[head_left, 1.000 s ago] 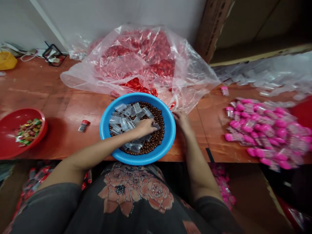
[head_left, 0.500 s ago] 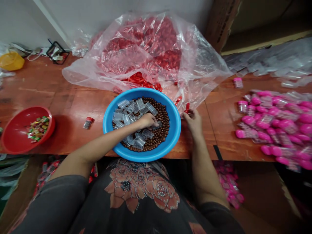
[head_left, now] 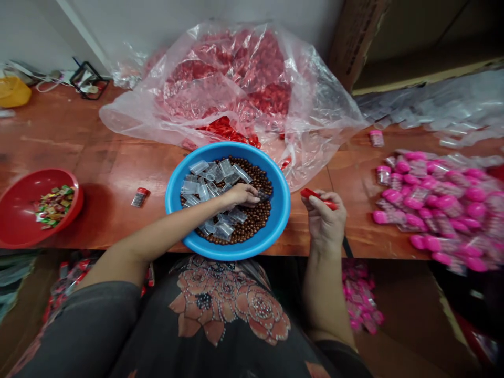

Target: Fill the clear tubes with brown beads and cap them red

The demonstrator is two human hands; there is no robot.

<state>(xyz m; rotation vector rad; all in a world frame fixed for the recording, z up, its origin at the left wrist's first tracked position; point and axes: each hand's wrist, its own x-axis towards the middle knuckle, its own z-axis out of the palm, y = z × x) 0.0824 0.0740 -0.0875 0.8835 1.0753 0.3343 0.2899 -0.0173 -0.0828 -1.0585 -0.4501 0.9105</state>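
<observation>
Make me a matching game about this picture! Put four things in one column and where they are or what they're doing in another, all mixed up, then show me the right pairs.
Things:
1. Left hand
2. Right hand
3. Red bowl
4. Pink-topped containers

Places and states:
A. Heaped on the right side of the table
B. Pinching something red beside the blue basin
C. Holding small colourful pieces, far left
D. Reaching inside the blue basin, over brown balls

Right pairs: 1-D, 2-B, 3-C, 4-A
</observation>
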